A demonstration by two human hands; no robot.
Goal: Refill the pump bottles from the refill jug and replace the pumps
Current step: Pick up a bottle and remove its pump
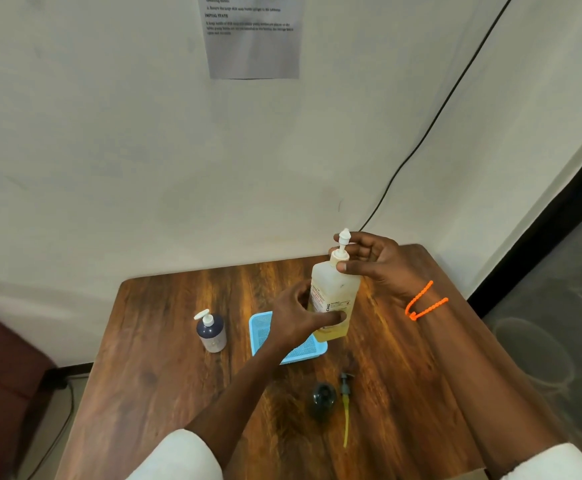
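Refill jug (332, 299), a tall translucent bottle with yellow liquid low in it and a printed label on its front, is held upright above the wooden table (165, 368), over the right part of a blue mesh tray (260, 327); the left hand (300, 318) wraps round its lower body, fingers curled across the label and thumb on the near side; the right hand (376, 263) is at the top, thumb and fingers pinching the collar and stem of the white pump (342, 245) seated in the jug's neck; an orange beaded band (424, 303) circles the right wrist.

Left of the tray a small dark pump bottle (211, 332) stands upright with its own white pump fitted, well apart from both hands; nearer the person a second dark bottle (322, 400) sits on the table, seen from above and blurred; just to its right lies a loose dark pump (345, 407), its yellowish dip tube pointing toward the person; the left forearm crosses over the tray and hides part of it; a black cable (431, 129) runs down the wall behind, and a printed sheet (253, 39) is fixed to the wall above.
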